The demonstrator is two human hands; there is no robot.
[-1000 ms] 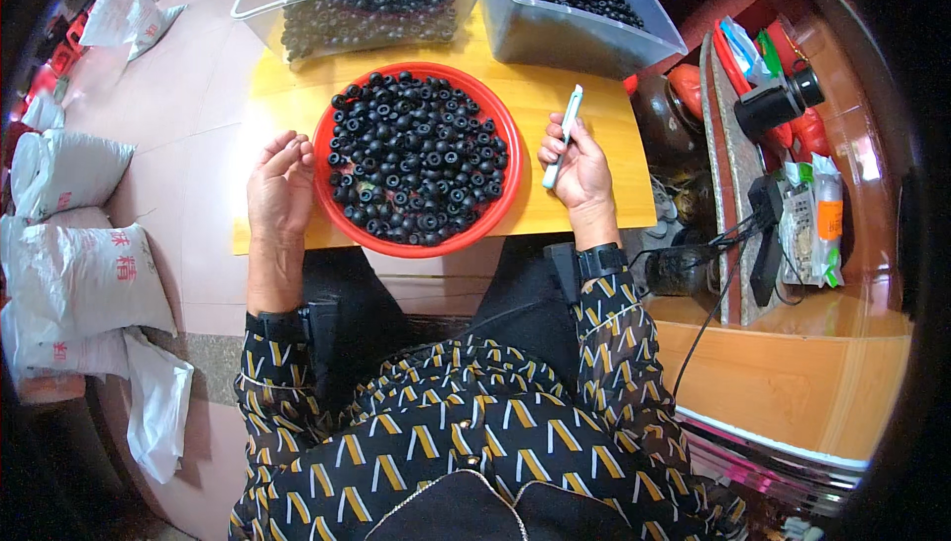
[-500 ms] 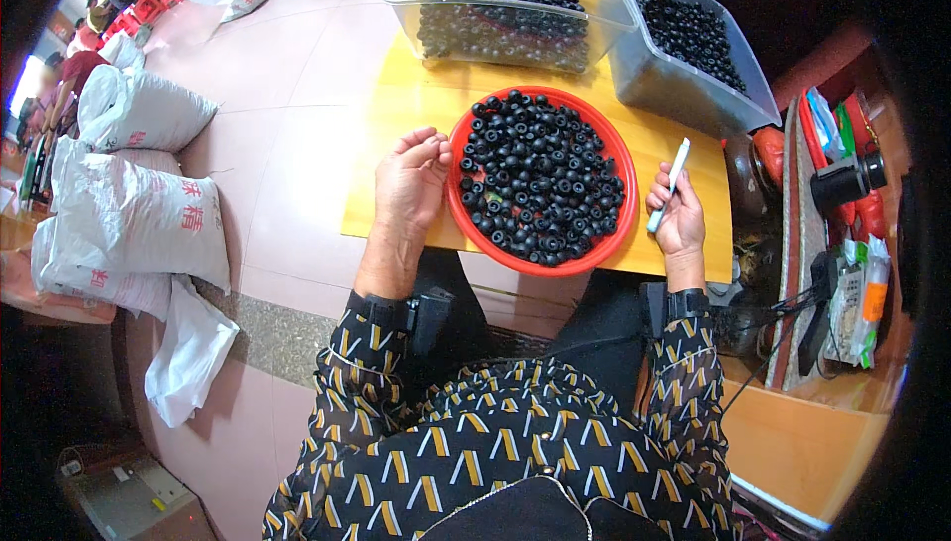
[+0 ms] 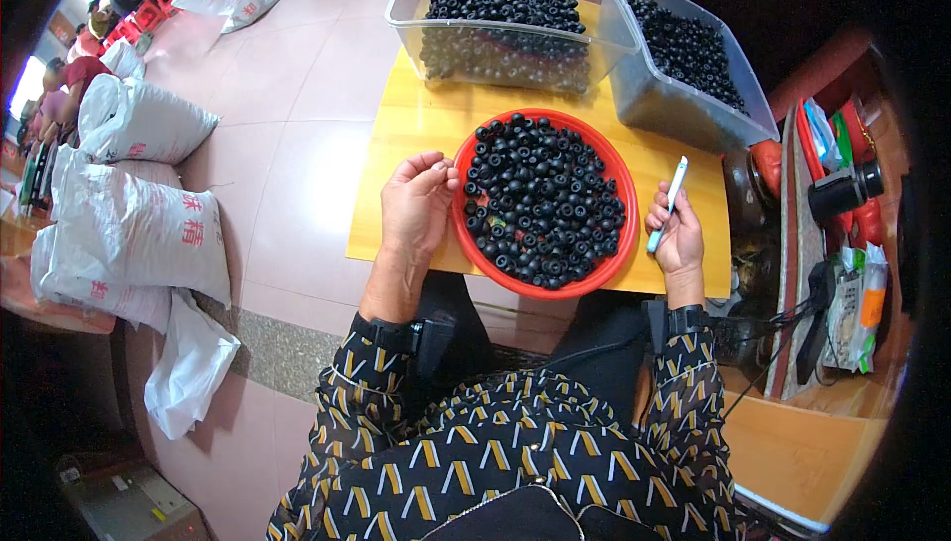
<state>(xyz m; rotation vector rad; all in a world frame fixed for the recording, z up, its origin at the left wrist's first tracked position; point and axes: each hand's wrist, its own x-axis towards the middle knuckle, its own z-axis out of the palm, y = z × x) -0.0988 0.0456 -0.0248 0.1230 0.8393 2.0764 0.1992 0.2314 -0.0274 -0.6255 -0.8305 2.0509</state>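
A white-and-blue tool is gripped in the right hand; beside a red basin of black pieces, the left hand is curled, any contents indiscernible.

You wear a black blouse printed all over with slanted white and mustard V-like strokes, with small buttons down its front at lower centre. Its long sleeves look thin and partly sheer. Below your bare left hand and bare right hand sit black wristbands, each with a dark boxy module on its inner side. Your trousers are black; a dark, pale-edged piece shows at the bottom edge.
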